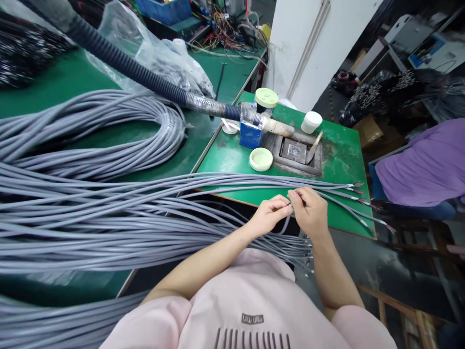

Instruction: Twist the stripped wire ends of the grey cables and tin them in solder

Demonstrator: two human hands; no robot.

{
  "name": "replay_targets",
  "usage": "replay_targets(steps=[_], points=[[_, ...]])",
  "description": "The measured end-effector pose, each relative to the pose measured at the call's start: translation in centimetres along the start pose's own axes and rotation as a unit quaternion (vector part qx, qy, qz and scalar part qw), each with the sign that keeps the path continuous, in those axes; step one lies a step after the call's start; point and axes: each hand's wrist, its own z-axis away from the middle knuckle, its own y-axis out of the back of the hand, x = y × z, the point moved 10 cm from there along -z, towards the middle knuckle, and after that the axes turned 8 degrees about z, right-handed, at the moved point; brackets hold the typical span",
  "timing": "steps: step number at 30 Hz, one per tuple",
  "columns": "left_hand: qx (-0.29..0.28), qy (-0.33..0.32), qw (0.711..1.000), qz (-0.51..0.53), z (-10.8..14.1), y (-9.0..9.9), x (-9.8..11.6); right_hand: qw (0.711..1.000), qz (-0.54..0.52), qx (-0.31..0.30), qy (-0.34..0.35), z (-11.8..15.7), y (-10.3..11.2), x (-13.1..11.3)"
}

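While both hands are meeting at their fingertips, a thin dark wire (288, 204) is lying in the narrow gap between them, just to the right of the left hand (271, 213) and just to the left of the right hand (312, 209), so that neither is clearly nearer. The left hand is pinching it between thumb and fingers, and the right hand is closing narrowly on the same spot, its thumb hiding much of what it is gripping. The wire is seemingly running crosswise from one hand to the other, though it is too small for its exact slant to be told. Below the fingertips, a grey cable (286, 225) is hanging on the near side, its long axis pointing back toward the body; whether it is joining the wire is hidden by the fingers. Just beyond both hands, a row of cables (225, 180) is stretching left to right over the tabletop (337, 152), its stripped ends (358, 185) lying past the right hand and pointing away from it. Under the left wrist, a thicker bundle (181, 240) is passing in much the same direction. Farther beyond the hands, a metal block (296, 151) is sitting with a scraper (314, 148) leaning beside it.
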Motion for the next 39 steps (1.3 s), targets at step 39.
replay_targets(steps=[39], points=[[0.050,0.144,0.908,0.391,0.1,2.3,-1.3,0.982,-0.066,0.056,0.170,1.6,-2.2,0.8]])
